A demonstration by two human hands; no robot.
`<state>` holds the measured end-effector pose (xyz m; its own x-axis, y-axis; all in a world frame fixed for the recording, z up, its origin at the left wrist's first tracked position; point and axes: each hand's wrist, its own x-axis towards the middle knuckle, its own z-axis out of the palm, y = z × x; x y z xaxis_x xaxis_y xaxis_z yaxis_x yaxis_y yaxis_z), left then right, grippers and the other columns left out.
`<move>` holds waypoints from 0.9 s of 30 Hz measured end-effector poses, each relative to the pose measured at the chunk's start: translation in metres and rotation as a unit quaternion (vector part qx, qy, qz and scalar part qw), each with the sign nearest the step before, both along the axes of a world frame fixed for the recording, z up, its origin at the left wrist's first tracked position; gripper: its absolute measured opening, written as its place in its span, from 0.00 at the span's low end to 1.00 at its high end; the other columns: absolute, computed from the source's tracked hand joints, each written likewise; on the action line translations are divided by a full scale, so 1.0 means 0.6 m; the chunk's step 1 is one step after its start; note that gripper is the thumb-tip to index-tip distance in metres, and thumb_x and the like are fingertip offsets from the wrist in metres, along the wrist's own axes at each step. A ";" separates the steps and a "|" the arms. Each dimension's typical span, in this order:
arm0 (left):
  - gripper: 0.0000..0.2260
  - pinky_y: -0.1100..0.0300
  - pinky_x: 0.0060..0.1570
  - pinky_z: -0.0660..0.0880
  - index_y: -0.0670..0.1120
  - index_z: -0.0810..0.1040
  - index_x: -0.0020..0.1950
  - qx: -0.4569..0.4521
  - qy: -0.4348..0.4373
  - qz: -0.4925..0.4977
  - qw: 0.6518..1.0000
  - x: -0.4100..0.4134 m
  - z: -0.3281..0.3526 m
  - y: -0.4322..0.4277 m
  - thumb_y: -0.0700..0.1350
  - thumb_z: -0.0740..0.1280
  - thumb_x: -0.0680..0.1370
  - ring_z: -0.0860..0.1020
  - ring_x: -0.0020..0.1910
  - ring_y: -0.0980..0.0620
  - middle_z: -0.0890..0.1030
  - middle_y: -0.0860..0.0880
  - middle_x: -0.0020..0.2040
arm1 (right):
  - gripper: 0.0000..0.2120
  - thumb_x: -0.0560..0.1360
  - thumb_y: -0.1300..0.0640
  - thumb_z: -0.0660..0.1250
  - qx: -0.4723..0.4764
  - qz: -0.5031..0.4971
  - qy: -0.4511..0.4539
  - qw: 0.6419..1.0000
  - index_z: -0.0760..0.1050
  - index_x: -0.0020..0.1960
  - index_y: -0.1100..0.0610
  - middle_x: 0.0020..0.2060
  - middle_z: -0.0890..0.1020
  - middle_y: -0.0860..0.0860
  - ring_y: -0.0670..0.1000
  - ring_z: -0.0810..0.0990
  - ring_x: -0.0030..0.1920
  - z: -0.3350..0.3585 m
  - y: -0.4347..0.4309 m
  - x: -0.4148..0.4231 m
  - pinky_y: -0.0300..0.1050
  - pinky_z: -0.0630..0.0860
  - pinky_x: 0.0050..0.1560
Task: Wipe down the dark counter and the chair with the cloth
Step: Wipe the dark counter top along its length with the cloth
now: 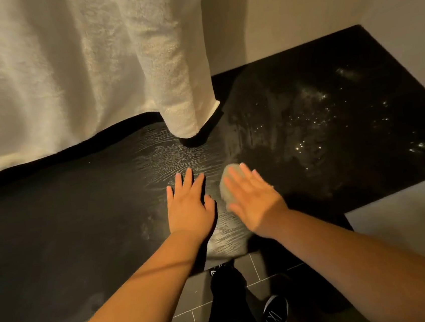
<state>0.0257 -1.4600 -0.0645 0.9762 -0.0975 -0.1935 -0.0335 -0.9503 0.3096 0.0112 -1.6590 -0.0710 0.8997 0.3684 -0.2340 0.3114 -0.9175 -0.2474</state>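
One cloth (225, 183), lengthwise front-back | right hand (255, 203) spread atop | left hand (188, 208) spread on counter (82, 227)

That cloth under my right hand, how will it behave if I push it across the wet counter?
The cloth looks bunched and soft under the flat right hand, so it is probably floppy, crumpling rather than sliding whole. Droplets on the counter suggest it would glide easily. It is small, so likely light.
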 end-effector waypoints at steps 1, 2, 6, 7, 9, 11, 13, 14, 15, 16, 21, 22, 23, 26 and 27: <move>0.27 0.41 0.83 0.45 0.54 0.62 0.84 -0.016 0.005 0.011 1.000 0.025 0.000 -0.008 0.50 0.59 0.84 0.47 0.85 0.44 0.54 0.48 0.86 | 0.32 0.84 0.43 0.51 0.029 0.036 0.001 0.999 0.54 0.83 0.55 0.83 0.52 0.53 0.58 0.46 0.83 -0.003 -0.010 -0.007 0.58 0.51 0.81; 0.27 0.40 0.83 0.44 0.55 0.60 0.84 -0.015 0.007 0.015 1.000 0.048 -0.003 -0.015 0.52 0.58 0.84 0.46 0.85 0.44 0.52 0.48 0.87 | 0.32 0.83 0.42 0.52 0.053 0.059 0.015 0.997 0.57 0.83 0.54 0.83 0.55 0.51 0.56 0.49 0.83 0.000 -0.024 0.001 0.56 0.52 0.81; 0.29 0.37 0.82 0.42 0.60 0.52 0.86 0.058 -0.003 -0.018 0.998 0.086 -0.026 -0.029 0.58 0.52 0.84 0.44 0.85 0.45 0.48 0.50 0.87 | 0.32 0.84 0.45 0.54 -0.009 0.039 -0.024 0.999 0.51 0.84 0.55 0.83 0.51 0.50 0.56 0.48 0.83 -0.006 -0.066 0.099 0.55 0.49 0.82; 0.29 0.37 0.82 0.42 0.60 0.52 0.86 0.064 -0.009 -0.017 0.998 0.086 -0.029 -0.031 0.59 0.51 0.84 0.44 0.85 0.45 0.48 0.50 0.87 | 0.31 0.85 0.46 0.53 -0.025 -0.009 -0.010 1.000 0.47 0.84 0.54 0.83 0.47 0.51 0.57 0.44 0.83 -0.007 -0.068 0.131 0.56 0.48 0.82; 0.29 0.37 0.82 0.43 0.60 0.53 0.86 0.067 -0.022 -0.012 0.997 0.085 -0.033 -0.033 0.59 0.51 0.83 0.45 0.85 0.44 0.50 0.50 0.87 | 0.30 0.86 0.46 0.49 -0.030 -0.093 0.013 0.995 0.43 0.84 0.54 0.83 0.43 0.51 0.57 0.39 0.82 -0.004 -0.059 0.172 0.57 0.44 0.82; 0.29 0.37 0.82 0.44 0.59 0.55 0.86 0.069 -0.029 -0.009 0.997 0.084 -0.035 -0.034 0.59 0.51 0.83 0.46 0.85 0.44 0.51 0.49 0.87 | 0.30 0.86 0.47 0.47 -0.016 -0.119 0.017 0.993 0.43 0.84 0.56 0.83 0.43 0.53 0.59 0.39 0.82 -0.010 -0.039 0.165 0.57 0.42 0.82; 0.29 0.36 0.82 0.45 0.59 0.56 0.85 0.070 -0.032 -0.007 0.997 0.083 -0.035 -0.034 0.59 0.52 0.83 0.47 0.85 0.44 0.52 0.49 0.87 | 0.30 0.84 0.48 0.47 -0.007 -0.070 -0.018 0.997 0.51 0.83 0.57 0.83 0.51 0.56 0.62 0.47 0.82 -0.014 -0.021 0.117 0.60 0.52 0.81; 0.29 0.36 0.82 0.45 0.59 0.55 0.86 0.074 -0.029 -0.008 0.997 0.083 -0.035 -0.034 0.59 0.51 0.83 0.47 0.85 0.44 0.51 0.49 0.87 | 0.31 0.82 0.49 0.49 -0.002 -0.034 -0.036 0.999 0.55 0.83 0.58 0.82 0.54 0.57 0.63 0.50 0.82 -0.016 -0.018 0.085 0.61 0.55 0.80; 0.29 0.36 0.82 0.45 0.59 0.54 0.86 0.079 -0.022 -0.011 0.997 0.085 -0.033 -0.035 0.60 0.50 0.83 0.45 0.85 0.44 0.50 0.49 0.87 | 0.32 0.80 0.49 0.53 0.003 -0.003 -0.032 0.999 0.56 0.83 0.57 0.83 0.54 0.56 0.62 0.51 0.82 -0.021 -0.021 0.056 0.59 0.54 0.80; 0.30 0.36 0.82 0.44 0.60 0.52 0.86 0.084 -0.015 -0.013 0.996 0.087 -0.033 -0.036 0.62 0.49 0.83 0.44 0.85 0.44 0.49 0.50 0.87 | 0.34 0.79 0.49 0.57 0.011 0.021 -0.016 1.000 0.55 0.83 0.55 0.83 0.52 0.54 0.60 0.49 0.82 -0.023 -0.030 0.039 0.57 0.51 0.81; 0.30 0.38 0.82 0.41 0.61 0.50 0.85 0.089 0.000 -0.013 0.996 0.089 -0.030 -0.038 0.64 0.48 0.83 0.42 0.85 0.45 0.46 0.52 0.87 | 0.31 0.83 0.45 0.52 0.003 0.034 -0.026 0.999 0.53 0.84 0.54 0.84 0.50 0.51 0.56 0.46 0.83 -0.018 -0.050 0.101 0.56 0.51 0.82; 0.31 0.38 0.82 0.40 0.61 0.50 0.85 0.090 0.001 -0.012 0.996 0.089 -0.030 -0.038 0.64 0.48 0.83 0.41 0.85 0.45 0.46 0.52 0.87 | 0.31 0.84 0.45 0.49 -0.001 0.003 -0.020 1.000 0.50 0.84 0.54 0.84 0.48 0.51 0.56 0.43 0.83 -0.015 -0.045 0.133 0.56 0.50 0.82; 0.31 0.38 0.82 0.40 0.61 0.50 0.85 0.090 0.003 -0.012 0.996 0.090 -0.029 -0.039 0.64 0.48 0.83 0.41 0.85 0.45 0.45 0.52 0.87 | 0.30 0.85 0.46 0.49 -0.003 -0.031 -0.010 0.999 0.48 0.84 0.54 0.84 0.46 0.51 0.55 0.41 0.83 -0.010 -0.039 0.162 0.56 0.48 0.82; 0.31 0.38 0.82 0.39 0.60 0.50 0.85 0.091 0.006 -0.013 0.996 0.092 -0.029 -0.039 0.64 0.48 0.82 0.41 0.85 0.45 0.45 0.51 0.87 | 0.31 0.85 0.50 0.52 0.002 -0.077 0.005 0.997 0.44 0.84 0.54 0.83 0.41 0.52 0.57 0.37 0.82 -0.005 -0.014 0.187 0.55 0.41 0.82; 0.31 0.38 0.82 0.39 0.60 0.49 0.85 0.093 0.009 -0.014 0.996 0.092 -0.029 -0.039 0.64 0.48 0.82 0.40 0.85 0.45 0.45 0.51 0.87 | 0.32 0.84 0.52 0.54 -0.006 -0.052 0.010 0.999 0.44 0.84 0.55 0.83 0.41 0.54 0.59 0.37 0.82 -0.008 -0.010 0.172 0.55 0.39 0.81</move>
<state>0.0809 -1.4832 -0.0816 0.9699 -0.0849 -0.2282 -0.0563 -0.9900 0.1293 0.1144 -1.6651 -0.0757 0.9279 0.2708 -0.2563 0.2096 -0.9473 -0.2421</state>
